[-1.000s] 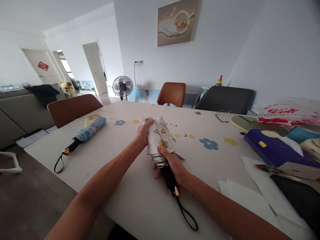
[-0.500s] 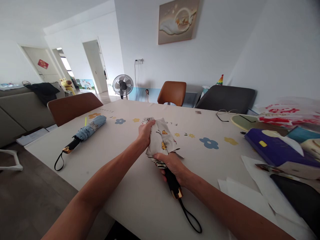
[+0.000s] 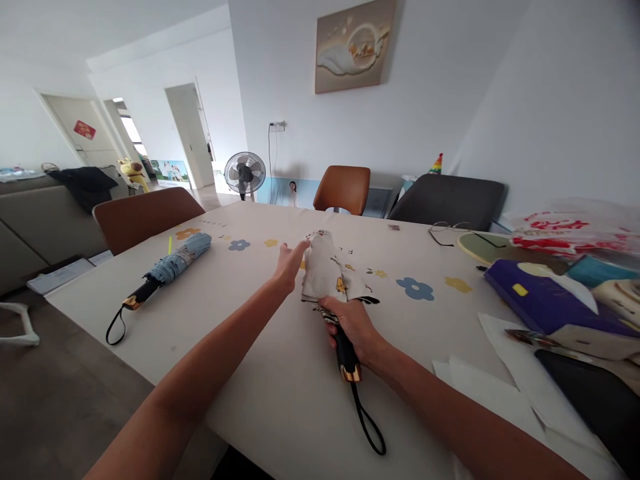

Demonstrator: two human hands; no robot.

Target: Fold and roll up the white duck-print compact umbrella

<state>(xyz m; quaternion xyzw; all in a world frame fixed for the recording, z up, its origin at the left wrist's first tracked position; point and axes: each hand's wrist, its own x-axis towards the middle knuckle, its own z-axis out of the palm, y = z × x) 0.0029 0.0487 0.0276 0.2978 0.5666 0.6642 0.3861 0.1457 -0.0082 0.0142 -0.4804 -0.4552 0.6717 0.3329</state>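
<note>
A cream folding umbrella point(image 3: 325, 270) with small cartoon prints stands tilted over the table point(image 3: 250, 347), its black handle and wrist loop trailing toward me. My right hand point(image 3: 353, 327) is closed round the handle, just below the gathered cloth. My left hand point(image 3: 289, 263) is beside the cloth on its left, fingers stretched out and touching its edge. A second, light blue folded umbrella point(image 3: 173, 265) lies on the table to the left, apart from both hands.
White papers point(image 3: 500, 393), a purple box point(image 3: 545, 300), a dark flat thing and red-printed plastic bags point(image 3: 575, 230) crowd the right side. Glasses point(image 3: 447, 232) lie at the far right. Brown chairs point(image 3: 145, 213) and a dark chair point(image 3: 450, 193) ring the table; a fan point(image 3: 245, 173) stands behind.
My left hand has let go of the cream umbrella's cloth and opened beside it. My right hand has raised and turned the umbrella a little to the right.
</note>
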